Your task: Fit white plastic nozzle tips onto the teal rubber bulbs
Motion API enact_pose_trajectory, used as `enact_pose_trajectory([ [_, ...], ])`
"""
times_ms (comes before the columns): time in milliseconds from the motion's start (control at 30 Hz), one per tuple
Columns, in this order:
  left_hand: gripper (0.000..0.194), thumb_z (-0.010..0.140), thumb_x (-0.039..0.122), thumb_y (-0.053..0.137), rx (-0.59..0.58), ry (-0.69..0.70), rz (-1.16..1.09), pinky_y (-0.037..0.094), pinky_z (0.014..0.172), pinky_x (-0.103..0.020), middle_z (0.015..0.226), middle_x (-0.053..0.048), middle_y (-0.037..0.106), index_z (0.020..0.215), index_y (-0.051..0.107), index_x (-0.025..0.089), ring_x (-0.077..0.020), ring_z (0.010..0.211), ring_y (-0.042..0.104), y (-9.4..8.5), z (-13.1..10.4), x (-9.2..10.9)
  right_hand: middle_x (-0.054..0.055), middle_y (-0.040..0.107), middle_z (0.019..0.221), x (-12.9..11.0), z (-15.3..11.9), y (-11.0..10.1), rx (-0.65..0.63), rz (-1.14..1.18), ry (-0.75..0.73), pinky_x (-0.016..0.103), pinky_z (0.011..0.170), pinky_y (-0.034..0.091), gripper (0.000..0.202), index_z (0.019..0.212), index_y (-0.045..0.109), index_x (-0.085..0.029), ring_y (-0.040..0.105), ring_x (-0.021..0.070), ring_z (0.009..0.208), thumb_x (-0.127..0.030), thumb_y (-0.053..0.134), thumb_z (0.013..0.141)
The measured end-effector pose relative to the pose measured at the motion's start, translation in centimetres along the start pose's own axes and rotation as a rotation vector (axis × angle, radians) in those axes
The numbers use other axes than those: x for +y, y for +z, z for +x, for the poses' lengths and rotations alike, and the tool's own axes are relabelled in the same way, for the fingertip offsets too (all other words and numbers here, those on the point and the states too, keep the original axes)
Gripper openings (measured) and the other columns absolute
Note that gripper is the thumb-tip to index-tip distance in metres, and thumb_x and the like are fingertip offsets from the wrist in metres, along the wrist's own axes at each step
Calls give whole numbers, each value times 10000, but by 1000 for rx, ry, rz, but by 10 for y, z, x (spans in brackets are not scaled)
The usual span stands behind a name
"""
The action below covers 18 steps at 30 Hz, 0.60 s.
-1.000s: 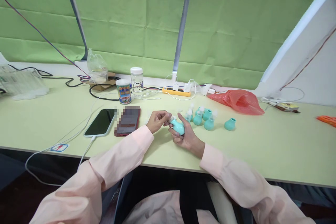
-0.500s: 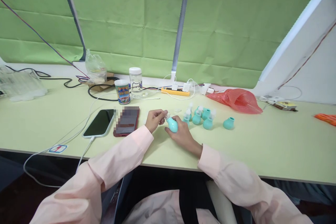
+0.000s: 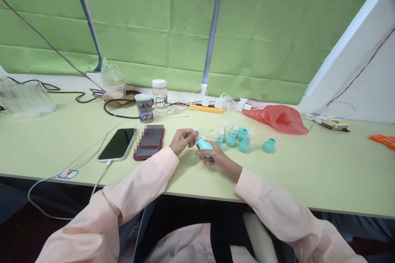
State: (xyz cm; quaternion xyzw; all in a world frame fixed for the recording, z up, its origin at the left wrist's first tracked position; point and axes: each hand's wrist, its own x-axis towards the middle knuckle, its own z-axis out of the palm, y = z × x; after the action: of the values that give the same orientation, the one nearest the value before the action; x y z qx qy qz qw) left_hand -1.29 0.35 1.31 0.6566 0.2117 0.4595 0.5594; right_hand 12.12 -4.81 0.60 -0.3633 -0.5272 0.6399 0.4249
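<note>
A teal squeeze bulb [image 3: 204, 144] is held above the table, tilted with its neck toward the left. My right hand [image 3: 216, 157] wraps round the bulb's body. At its neck, my left hand [image 3: 184, 141] pinches the small clear nozzle [image 3: 198, 136], partly hidden by the fingertips. Just right of my hands stand several more teal bulbs [image 3: 231, 139], most topped with clear nozzles. One bulb [image 3: 243, 133] at the back of this group has an open neck. Farther right, another open-necked bulb [image 3: 268, 145] stands apart.
Left of my hands lie a white-cased phone [image 3: 117, 144] on a cable and a red-edged phone [image 3: 149, 143]. Behind them stand a noodle cup [image 3: 144, 108] and a lidded jar [image 3: 159, 96]. A power strip [image 3: 206, 108] and a red plastic bag [image 3: 277, 118] lie along the back.
The held bulb has tipped further toward horizontal. My right fingers have shifted from its top to wrap round its underside, while my left hand stays at the nozzle.
</note>
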Motion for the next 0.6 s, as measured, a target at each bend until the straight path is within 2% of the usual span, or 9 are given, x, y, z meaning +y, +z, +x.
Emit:
enact_pose_trajectory([
  [100, 315, 677, 383, 542, -23, -5, 21, 240, 382, -182, 439, 16, 463, 574, 504, 87, -36, 373, 366, 0, 1, -1, -97, 295, 463, -2, 0, -1, -63, 72, 52, 166, 346, 59, 236, 739, 436, -169, 150, -3, 359, -178, 600, 570],
  [233, 304, 686, 378, 524, 42, -14, 11, 252, 378, -182, 404, 35, 409, 572, 503, 97, -47, 367, 371, 1, 2, -3, -88, 341, 471, -4, 1, -2, -64, 98, 46, 161, 346, 81, 221, 729, 447, -166, 172, -5, 353, -202, 598, 572],
  [367, 313, 744, 400, 412, 191, 44, 47, 300, 396, -195, 468, 27, 457, 836, 530, 126, -70, 387, 403, -7, 4, 0, -57, 433, 503, -4, 2, -3, 38, 146, -13, 164, 348, 121, 180, 726, 442, -177, 224, 8, 345, -307, 534, 643],
  [433, 317, 754, 385, 387, 297, 97, 210, 327, 424, -204, 505, 18, 482, 913, 515, 143, -82, 417, 425, -15, 5, 2, -52, 451, 499, -3, 3, -5, 78, 168, -27, 165, 346, 132, 185, 745, 445, -183, 234, 14, 335, -344, 493, 668],
  [500, 278, 743, 339, 407, 344, 150, 532, 368, 498, -223, 559, -4, 514, 891, 544, 148, -98, 488, 457, -22, 6, 2, -48, 461, 495, -2, 4, -7, 98, 180, -32, 166, 343, 144, 194, 750, 449, -184, 241, 18, 329, -362, 470, 675],
  [600, 253, 726, 251, 424, 247, 199, 1085, 389, 693, -297, 781, -62, 570, 915, 570, 165, -165, 733, 497, -25, 7, -4, -42, 473, 500, -1, 5, -8, 109, 177, -51, 169, 341, 160, 203, 755, 457, -183, 260, 22, 328, -368, 467, 673],
])
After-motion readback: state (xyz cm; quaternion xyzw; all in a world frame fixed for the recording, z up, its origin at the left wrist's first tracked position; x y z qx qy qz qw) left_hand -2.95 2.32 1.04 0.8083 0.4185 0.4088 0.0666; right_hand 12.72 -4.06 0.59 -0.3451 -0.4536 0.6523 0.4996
